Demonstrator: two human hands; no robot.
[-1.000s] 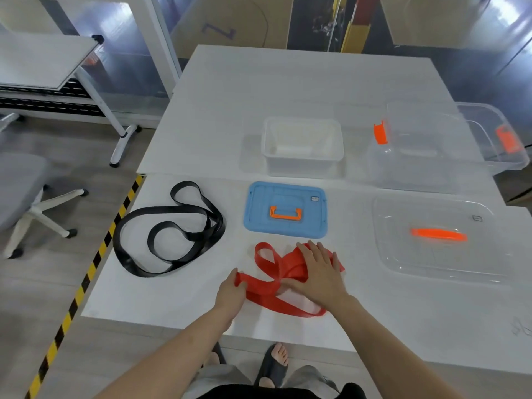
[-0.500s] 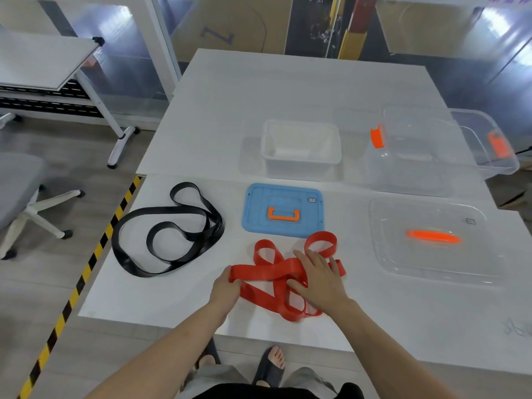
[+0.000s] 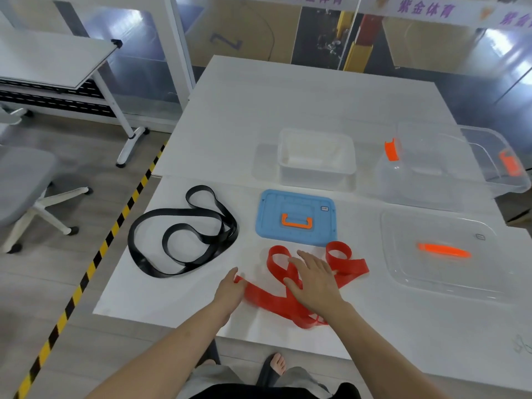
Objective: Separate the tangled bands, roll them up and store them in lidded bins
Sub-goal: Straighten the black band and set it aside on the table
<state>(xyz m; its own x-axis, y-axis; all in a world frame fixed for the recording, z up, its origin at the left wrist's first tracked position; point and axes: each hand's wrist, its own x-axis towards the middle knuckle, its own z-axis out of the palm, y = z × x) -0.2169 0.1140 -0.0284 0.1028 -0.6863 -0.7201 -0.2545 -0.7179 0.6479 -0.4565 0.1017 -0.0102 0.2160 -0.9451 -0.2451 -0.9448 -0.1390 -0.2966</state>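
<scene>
A red band (image 3: 349,264) lies looped on the white table (image 3: 288,110) near its front edge. My left hand (image 3: 230,292) pinches the band's left end. My right hand (image 3: 315,279) lies flat on the middle of the band with fingers straight. A black band (image 3: 184,228) lies loosely coiled to the left, apart from the red one. Behind the red band lies a blue lid (image 3: 296,217) with an orange handle. Farther back stands a small white bin (image 3: 315,158), open.
A large clear bin (image 3: 431,165) with orange latches stands at the back right, a second clear bin (image 3: 498,159) beside it. A clear lid (image 3: 443,254) with an orange handle lies at the right. An office chair (image 3: 26,185) and striped floor tape (image 3: 86,277) are to the left.
The red band has spread out: its right loops have moved rightward and its left end stretches left under my left hand. My right hand has slid a little away from me over it.
</scene>
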